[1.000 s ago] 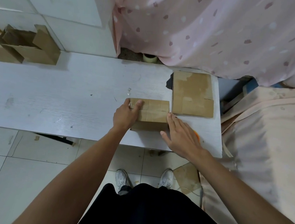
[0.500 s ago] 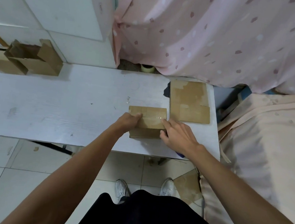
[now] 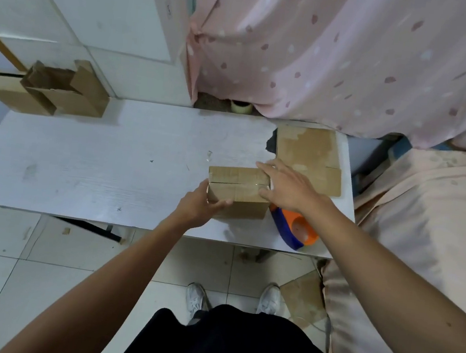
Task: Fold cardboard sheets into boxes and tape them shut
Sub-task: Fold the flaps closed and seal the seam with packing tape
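A small closed cardboard box [image 3: 236,188] stands near the front right of the white table [image 3: 95,165], with clear tape along its top seam. My left hand [image 3: 200,207] grips the box's near left corner. At the box's right end my right hand [image 3: 289,187] lies flat with spread fingers, touching the top edge. An orange and blue tape dispenser [image 3: 295,229] lies on the table just right of the box, under my right wrist. Flat cardboard sheets [image 3: 311,153] sit behind the right hand.
Folded open boxes [image 3: 57,90] stand at the table's far left corner. A tape roll [image 3: 241,107] rests at the back against the pink curtain [image 3: 344,52]. A bed with a peach cover [image 3: 425,229] borders the table's right side. A cardboard scrap [image 3: 303,299] lies on the tiled floor.
My right hand has slid from the box's near right corner up along its right end, uncovering the tape dispenser. My left hand has moved from the top down to the near left corner.
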